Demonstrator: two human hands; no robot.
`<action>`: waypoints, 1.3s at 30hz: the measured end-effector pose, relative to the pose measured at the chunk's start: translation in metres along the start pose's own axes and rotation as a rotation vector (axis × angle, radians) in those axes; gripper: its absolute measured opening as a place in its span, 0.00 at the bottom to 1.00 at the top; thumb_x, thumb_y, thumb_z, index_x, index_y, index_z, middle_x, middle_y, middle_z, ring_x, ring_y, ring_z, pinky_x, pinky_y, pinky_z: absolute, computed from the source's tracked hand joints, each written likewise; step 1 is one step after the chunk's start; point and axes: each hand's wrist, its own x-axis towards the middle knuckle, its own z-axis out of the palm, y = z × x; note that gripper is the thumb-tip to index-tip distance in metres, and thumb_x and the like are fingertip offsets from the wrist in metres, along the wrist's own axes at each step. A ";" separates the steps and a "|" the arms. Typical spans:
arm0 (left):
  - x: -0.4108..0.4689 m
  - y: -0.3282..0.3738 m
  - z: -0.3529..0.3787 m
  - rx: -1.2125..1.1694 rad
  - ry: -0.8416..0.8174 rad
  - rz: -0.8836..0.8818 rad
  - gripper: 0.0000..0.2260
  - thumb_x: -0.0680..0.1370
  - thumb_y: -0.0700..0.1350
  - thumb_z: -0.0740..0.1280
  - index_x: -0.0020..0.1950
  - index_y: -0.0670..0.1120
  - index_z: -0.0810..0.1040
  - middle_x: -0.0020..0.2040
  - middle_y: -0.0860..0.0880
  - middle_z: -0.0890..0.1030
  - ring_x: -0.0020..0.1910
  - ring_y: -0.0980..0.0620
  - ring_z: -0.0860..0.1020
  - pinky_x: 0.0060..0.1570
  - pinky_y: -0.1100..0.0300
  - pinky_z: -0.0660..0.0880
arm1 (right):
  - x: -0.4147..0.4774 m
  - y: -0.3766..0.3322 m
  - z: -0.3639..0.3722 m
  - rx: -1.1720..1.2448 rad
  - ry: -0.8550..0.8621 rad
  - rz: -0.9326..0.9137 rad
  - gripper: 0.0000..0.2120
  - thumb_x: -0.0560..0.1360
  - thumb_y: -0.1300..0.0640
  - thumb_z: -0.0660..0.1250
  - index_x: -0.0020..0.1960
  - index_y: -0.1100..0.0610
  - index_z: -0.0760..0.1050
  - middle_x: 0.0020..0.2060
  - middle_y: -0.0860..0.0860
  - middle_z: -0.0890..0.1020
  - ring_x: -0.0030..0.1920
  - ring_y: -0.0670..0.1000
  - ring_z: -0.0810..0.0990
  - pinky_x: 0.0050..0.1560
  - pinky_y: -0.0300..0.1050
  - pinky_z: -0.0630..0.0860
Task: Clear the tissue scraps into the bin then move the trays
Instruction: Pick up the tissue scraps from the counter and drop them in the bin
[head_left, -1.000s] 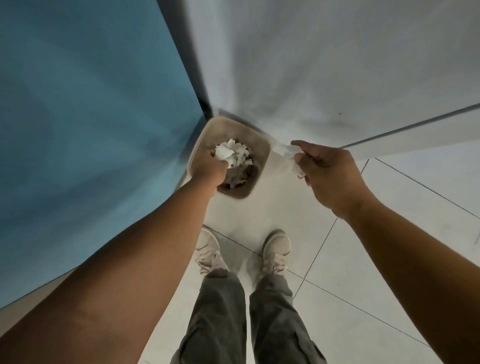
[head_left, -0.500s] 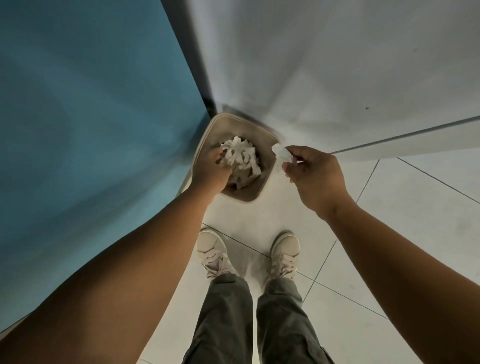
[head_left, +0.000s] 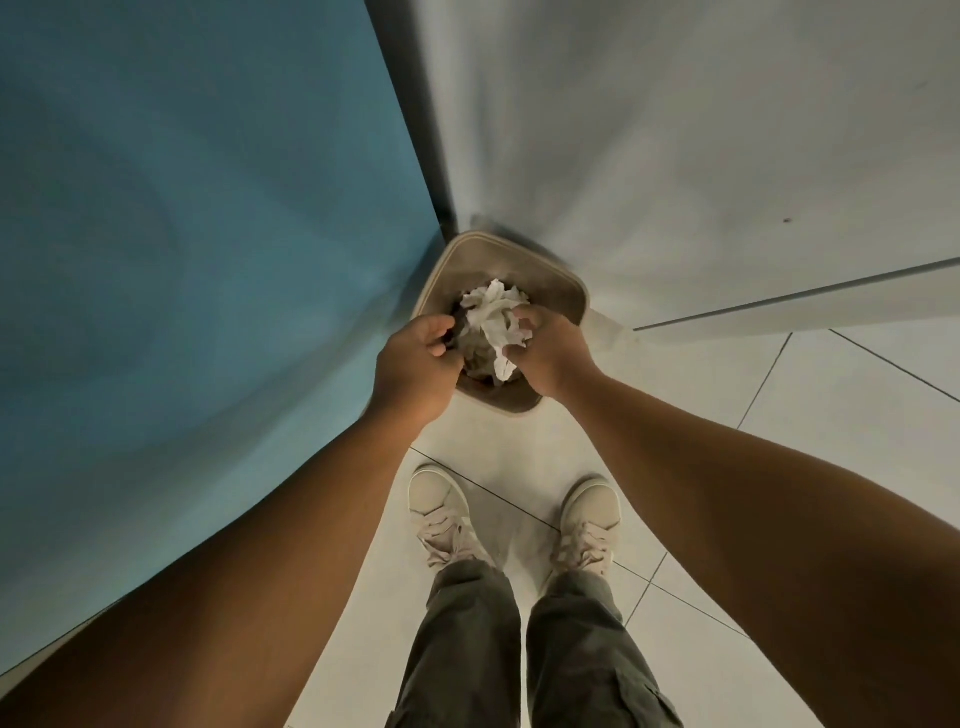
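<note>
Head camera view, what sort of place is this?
Likely an indoor room corner, perhaps a workplace: tiled floor, a beige bin tucked where a blue panel meets a white wall.

Hands over the bin's mouth

The left hand and right hand hide the near rim of the bin. The right hand's fingertips sink out of sight into the tissue scraps, which bury the bin's floor. Whether the left hand's curled fingers hold anything cannot be told. Both forearms and the trousers run off the picture's edges.
</note>
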 end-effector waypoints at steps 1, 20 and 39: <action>-0.002 0.003 -0.002 0.009 -0.001 0.005 0.19 0.77 0.36 0.66 0.67 0.48 0.76 0.62 0.51 0.79 0.60 0.54 0.78 0.62 0.57 0.75 | -0.005 0.001 -0.003 -0.038 -0.016 -0.009 0.25 0.75 0.56 0.70 0.70 0.52 0.71 0.63 0.53 0.79 0.61 0.56 0.77 0.59 0.42 0.72; -0.247 0.239 -0.125 0.254 0.218 0.444 0.19 0.76 0.39 0.67 0.67 0.49 0.76 0.63 0.50 0.79 0.60 0.50 0.77 0.58 0.70 0.66 | -0.284 -0.169 -0.216 0.009 0.162 -0.400 0.21 0.76 0.55 0.67 0.68 0.49 0.71 0.64 0.45 0.76 0.64 0.47 0.73 0.62 0.36 0.66; -0.419 0.307 -0.314 0.120 0.704 0.584 0.18 0.78 0.42 0.66 0.68 0.51 0.74 0.67 0.56 0.76 0.67 0.57 0.72 0.66 0.64 0.66 | -0.406 -0.377 -0.260 -0.087 0.110 -0.947 0.18 0.78 0.51 0.65 0.68 0.49 0.71 0.67 0.44 0.73 0.68 0.43 0.69 0.68 0.36 0.63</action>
